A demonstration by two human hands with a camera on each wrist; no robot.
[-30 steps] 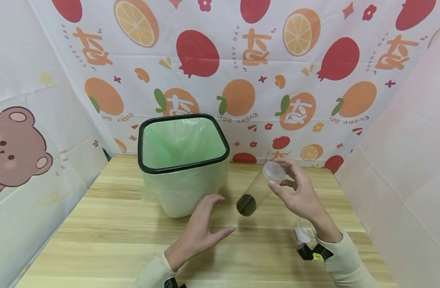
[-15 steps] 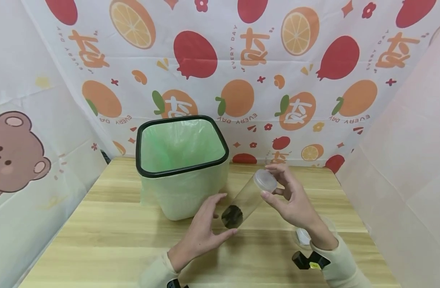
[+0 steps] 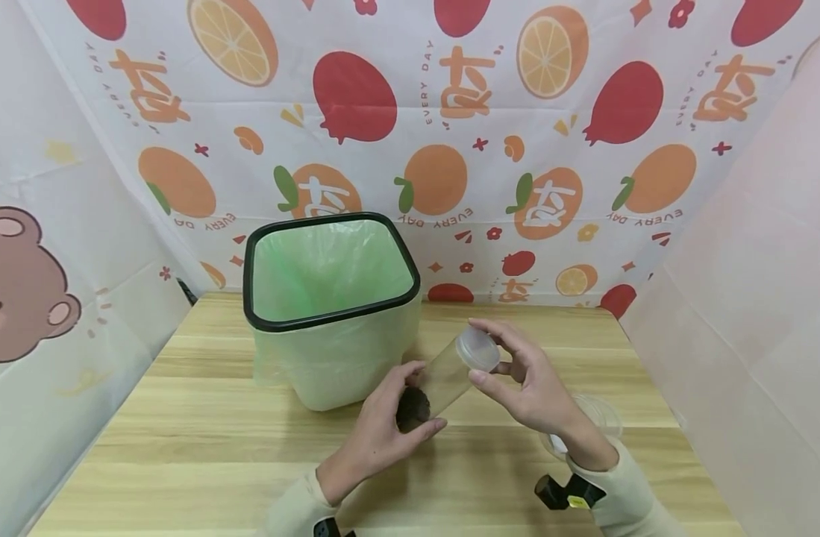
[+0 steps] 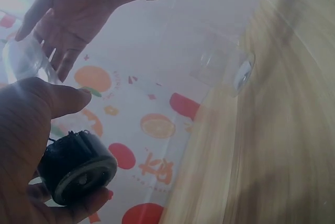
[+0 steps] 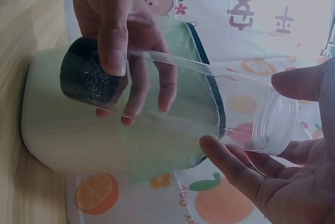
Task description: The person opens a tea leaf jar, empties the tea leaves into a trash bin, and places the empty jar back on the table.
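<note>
A tall clear plastic jar (image 3: 446, 384) with a translucent screw lid (image 3: 480, 347) is tilted above the table, lid end up and to the right. Dark, shredded-looking contents (image 5: 94, 77) fill its bottom end. My left hand (image 3: 381, 429) grips that lower end, thumb on the near side and fingers behind, as the right wrist view shows. With thumb and fingertips my right hand (image 3: 527, 384) holds the jar by its lid. In the left wrist view the black bottom (image 4: 78, 169) faces the camera, and part of the jar is hidden behind the left hand.
A bin with a black rim (image 3: 332, 318) and a pale green liner stands left of the jar, close to my left hand. Another clear container (image 3: 596, 416) stands on the wooden table (image 3: 181, 432) behind my right forearm. Printed cloth (image 3: 436, 97) hangs around the table.
My right hand has brought the jar down and to the left. Its dark bottom end has come into my left hand, which now grips it.
</note>
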